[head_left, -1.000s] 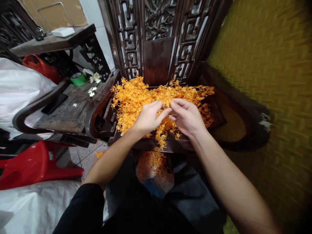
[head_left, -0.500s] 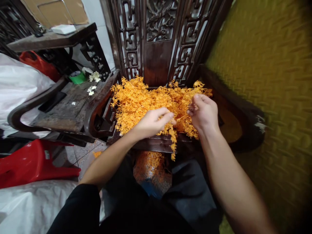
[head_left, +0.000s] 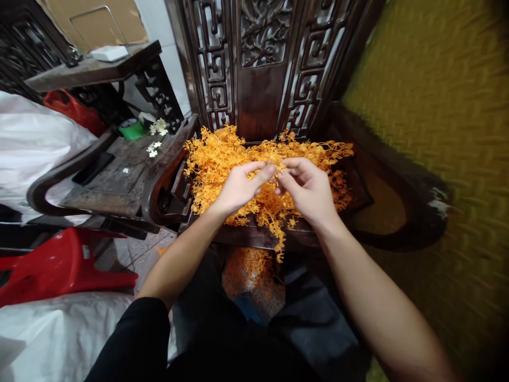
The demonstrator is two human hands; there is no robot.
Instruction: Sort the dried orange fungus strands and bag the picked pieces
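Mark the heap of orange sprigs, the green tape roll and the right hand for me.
Heap of orange sprigs (head_left: 217,154): head view, on the heap's upper left part.
Green tape roll (head_left: 135,131): head view, on its green outer side.
Right hand (head_left: 314,193): head view, on the back of the hand.

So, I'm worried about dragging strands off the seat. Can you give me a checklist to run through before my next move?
1. Both hands over the pile: ok, left hand and right hand are close together above the orange sprigs.
2. Firm pinch on a sprig: cannot tell, the fingers hide it.
3. Sprigs all within the wooden seat: not ok, one strand hangs over its front edge.
4. White flowers apart from the orange: ok, they lie on the chair to the left.
5. Green roll clear of both hands: ok, also on that chair.
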